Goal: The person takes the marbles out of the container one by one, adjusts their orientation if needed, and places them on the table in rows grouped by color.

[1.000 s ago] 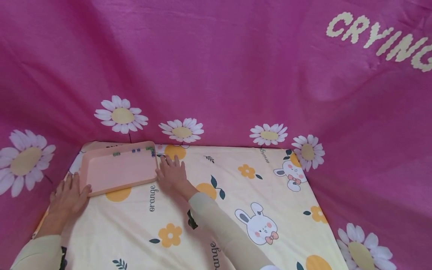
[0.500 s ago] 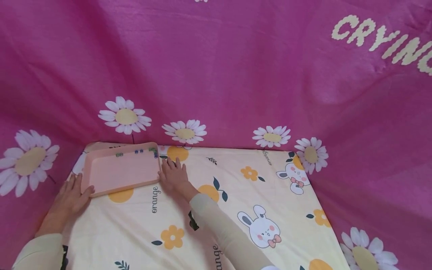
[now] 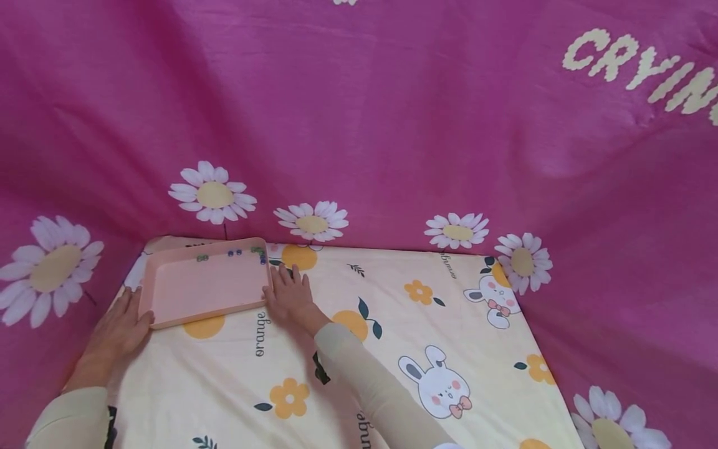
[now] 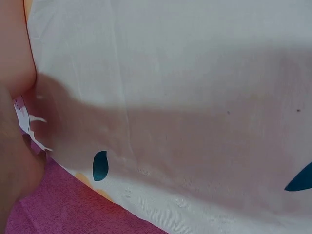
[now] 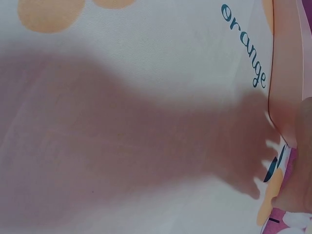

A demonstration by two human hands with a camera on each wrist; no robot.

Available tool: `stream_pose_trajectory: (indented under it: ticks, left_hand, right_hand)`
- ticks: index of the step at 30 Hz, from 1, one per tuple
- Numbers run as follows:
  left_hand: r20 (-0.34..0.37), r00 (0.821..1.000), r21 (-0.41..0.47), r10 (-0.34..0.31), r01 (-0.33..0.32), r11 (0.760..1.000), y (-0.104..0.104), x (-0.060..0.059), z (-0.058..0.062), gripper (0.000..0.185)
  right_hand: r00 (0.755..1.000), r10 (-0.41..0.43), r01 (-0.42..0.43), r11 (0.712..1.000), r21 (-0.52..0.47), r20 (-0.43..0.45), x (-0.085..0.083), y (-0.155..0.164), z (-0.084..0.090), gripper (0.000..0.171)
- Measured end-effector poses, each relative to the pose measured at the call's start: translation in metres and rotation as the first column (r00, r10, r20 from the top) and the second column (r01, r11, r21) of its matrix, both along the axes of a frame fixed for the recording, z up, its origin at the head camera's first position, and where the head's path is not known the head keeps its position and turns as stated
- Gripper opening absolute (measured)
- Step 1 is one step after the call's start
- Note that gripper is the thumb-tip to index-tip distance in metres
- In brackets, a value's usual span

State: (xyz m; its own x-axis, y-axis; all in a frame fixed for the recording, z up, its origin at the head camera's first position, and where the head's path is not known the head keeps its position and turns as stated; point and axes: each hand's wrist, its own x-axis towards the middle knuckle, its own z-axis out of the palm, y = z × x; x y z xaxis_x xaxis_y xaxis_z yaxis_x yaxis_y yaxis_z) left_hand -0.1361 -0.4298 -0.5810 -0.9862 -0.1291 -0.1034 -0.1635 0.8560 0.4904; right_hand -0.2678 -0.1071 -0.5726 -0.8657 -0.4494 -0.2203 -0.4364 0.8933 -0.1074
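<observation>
A pink rectangular tray (image 3: 204, 288) lies at the far left of a table covered by a cream cloth (image 3: 359, 324) printed with oranges, flowers and rabbits. A few small green and blue beads (image 3: 234, 252) lie along the tray's far wall. My left hand (image 3: 119, 327) lies flat with fingers straight against the tray's left near corner. My right hand (image 3: 290, 293) lies flat on the cloth, fingers straight, touching the tray's right side. In the right wrist view the tray's wall (image 5: 285, 73) runs down the right edge.
A magenta curtain (image 3: 359, 118) printed with white daisies hangs close behind and around the table, with the letters "CRYIN" at the upper right. The cloth spreads wide to the right of the tray, carrying only its prints.
Only the head view has shifted slightly; the tray and both hands keep their places relative to each other.
</observation>
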Motion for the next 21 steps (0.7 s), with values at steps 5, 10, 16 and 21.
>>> stream_pose_trajectory:
  ticks: [5,10,16,21]
  left_hand:
    - [-0.030,1.000,-0.018,-0.008,0.007,1.000,-0.0007,0.0002,-0.0012,0.065]
    - [-0.037,0.999,-0.025,-0.019,0.018,1.000,-0.0022,-0.0011,-0.0032,0.065]
    - [-0.007,1.000,-0.007,0.022,-0.022,1.000,0.0012,0.0000,-0.0020,0.067]
    - [0.003,1.000,0.003,0.012,-0.012,1.000,0.0009,-0.0007,0.0008,0.066]
  right_hand:
    - [0.999,-0.016,0.017,1.000,-0.024,0.032,-0.0024,-0.0031,-0.0019,0.067]
    - [0.999,-0.008,0.009,1.000,-0.016,0.051,-0.0014,-0.0025,-0.0005,0.064]
    - [0.999,0.006,-0.006,1.000,0.014,0.043,0.0008,-0.0036,-0.0012,0.062]
    - [0.999,0.005,-0.005,1.000,0.004,0.035,0.0006,-0.0027,-0.0033,0.062]
